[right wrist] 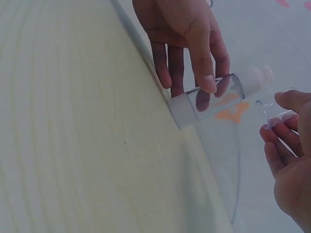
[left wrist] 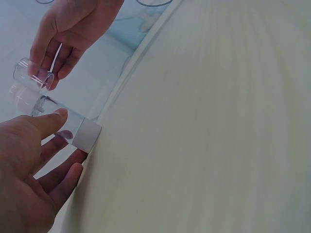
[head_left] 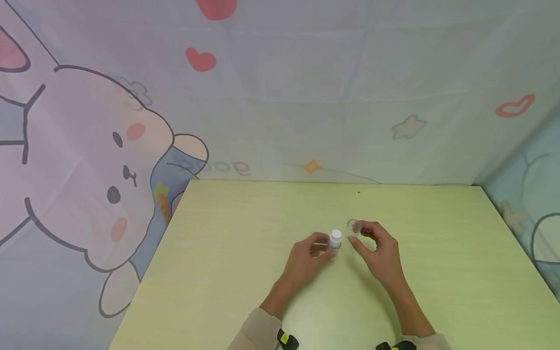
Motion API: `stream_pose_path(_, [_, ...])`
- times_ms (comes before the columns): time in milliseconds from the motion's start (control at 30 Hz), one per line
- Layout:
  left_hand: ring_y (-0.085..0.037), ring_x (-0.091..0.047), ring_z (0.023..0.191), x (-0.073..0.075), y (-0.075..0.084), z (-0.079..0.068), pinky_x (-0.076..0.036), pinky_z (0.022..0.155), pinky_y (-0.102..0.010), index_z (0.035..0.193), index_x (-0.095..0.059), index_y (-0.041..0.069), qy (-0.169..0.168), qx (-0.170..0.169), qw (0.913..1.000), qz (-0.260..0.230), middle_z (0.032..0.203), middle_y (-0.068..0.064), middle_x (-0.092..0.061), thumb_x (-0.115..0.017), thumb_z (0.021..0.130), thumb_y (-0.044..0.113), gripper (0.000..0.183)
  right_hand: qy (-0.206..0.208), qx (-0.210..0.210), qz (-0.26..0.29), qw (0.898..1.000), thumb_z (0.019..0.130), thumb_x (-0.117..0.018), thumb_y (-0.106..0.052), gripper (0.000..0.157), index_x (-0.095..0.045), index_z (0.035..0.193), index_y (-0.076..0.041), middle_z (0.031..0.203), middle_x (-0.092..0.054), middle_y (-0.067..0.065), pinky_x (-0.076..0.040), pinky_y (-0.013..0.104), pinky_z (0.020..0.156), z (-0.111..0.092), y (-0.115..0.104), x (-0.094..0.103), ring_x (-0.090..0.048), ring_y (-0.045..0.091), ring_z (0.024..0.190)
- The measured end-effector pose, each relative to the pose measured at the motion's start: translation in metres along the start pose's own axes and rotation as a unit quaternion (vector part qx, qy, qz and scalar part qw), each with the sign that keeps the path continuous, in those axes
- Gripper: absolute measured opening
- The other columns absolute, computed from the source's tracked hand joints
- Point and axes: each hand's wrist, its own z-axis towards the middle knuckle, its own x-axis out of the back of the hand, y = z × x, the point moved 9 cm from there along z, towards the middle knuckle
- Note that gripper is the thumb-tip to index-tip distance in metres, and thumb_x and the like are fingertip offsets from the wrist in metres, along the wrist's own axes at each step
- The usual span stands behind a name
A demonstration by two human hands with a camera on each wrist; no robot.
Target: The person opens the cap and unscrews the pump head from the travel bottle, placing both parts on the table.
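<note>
My left hand (head_left: pixel 302 257) holds a small clear bottle (head_left: pixel 335 241) upright, thumb on one side and fingers on the other. The bottle has a white top (right wrist: pixel 257 81) and a white base (right wrist: pixel 183 111), and that base is right at the tabletop in both wrist views. To its right, my right hand (head_left: pixel 382 253) pinches a clear, hollow cap (head_left: pixel 353 226) between thumb and fingers. In the left wrist view the cap (left wrist: pixel 22 73) is raised close beside the bottle's white top (left wrist: pixel 26 99). Through the clear wall, fingertips show behind the bottle.
Both hands are over a pale yellow-green wooden table (head_left: pixel 227 253). A tiny dark speck (head_left: pixel 359 192) lies near its back edge. Behind and beside the table hangs a printed cloth (head_left: pixel 284 97) with a cartoon animal, hearts and stars.
</note>
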Motion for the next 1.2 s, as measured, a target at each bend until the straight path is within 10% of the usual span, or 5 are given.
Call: stream_pose_path(1200, [-0.016,-0.074,0.111,0.000,0.002,0.000,-0.058,0.097,-0.032,0.128,-0.069,0.027,0.001,-0.004,1.0000,0.004,0.124,0.001,-0.076,-0.079,0.098,0.034,0.033,-0.009,-0.028,-0.038,0.999,0.090,-0.082,0.003,0.033,-0.070,0.120,0.003,0.118,-0.074,0.016,-0.052,0.019,0.099,-0.006,0.005,-0.003,-0.069,0.019,0.108])
